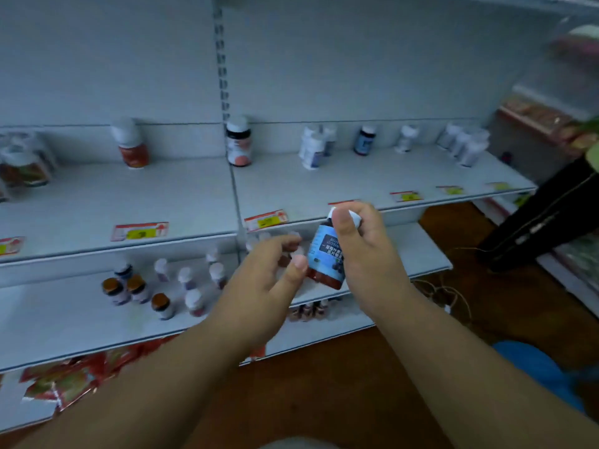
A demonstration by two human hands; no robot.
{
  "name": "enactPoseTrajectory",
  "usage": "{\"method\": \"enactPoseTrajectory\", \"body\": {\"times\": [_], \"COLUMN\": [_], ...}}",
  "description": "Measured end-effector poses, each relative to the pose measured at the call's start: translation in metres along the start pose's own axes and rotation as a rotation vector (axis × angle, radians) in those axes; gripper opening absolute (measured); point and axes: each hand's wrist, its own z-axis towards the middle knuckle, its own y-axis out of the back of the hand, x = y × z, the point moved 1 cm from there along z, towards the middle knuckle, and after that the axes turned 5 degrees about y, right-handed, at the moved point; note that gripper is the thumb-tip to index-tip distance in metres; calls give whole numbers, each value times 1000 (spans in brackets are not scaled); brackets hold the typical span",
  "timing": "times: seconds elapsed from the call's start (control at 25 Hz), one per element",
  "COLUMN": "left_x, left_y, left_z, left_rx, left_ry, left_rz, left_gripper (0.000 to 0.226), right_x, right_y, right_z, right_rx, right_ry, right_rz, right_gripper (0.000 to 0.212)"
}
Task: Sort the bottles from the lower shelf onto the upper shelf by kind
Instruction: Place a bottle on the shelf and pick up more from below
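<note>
My right hand [366,254] grips a brown bottle with a blue label and white cap [324,260], held tilted in front of the shelves. My left hand [269,277] hovers just left of it with relaxed fingers, its thumb near the bottle's lower side. The lower shelf [81,322] carries several small bottles [162,290] with white or amber caps. On the upper shelf [340,186] stand an orange-labelled bottle [131,145], a dark-capped bottle [239,142], white bottles [313,147], a blue-labelled bottle [364,140] and a white group [463,144] at the right.
Price tags [140,231] line the upper shelf's front edge. Clear jars [24,163] stand at its far left. Red packets [64,380] lie on the bottom shelf. A black object [544,218] leans at the right, and cables [444,293] lie on the wooden floor.
</note>
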Motion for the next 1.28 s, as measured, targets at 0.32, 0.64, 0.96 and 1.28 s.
{"method": "enactPoseTrajectory", "body": {"times": [0.32, 0.64, 0.96, 1.28], "left_x": [-68, -60, -48, -47], "left_y": [-117, -199, -234, -238], "left_z": [127, 291, 392, 465], "left_rx": [65, 143, -23, -189], "left_ry": [-76, -65, 92, 164], "left_rz": [127, 324, 591, 818], "left_gripper": [71, 77, 71, 80], "right_x": [-18, -68, -126, -171], "right_y": [146, 248, 252, 235], "right_z": [111, 248, 402, 492], "right_rx": [-159, -183, 114, 250], "right_ry": [-104, -78, 154, 249], "right_rz": [-19, -237, -604, -722], "right_gripper": [68, 31, 45, 56]}}
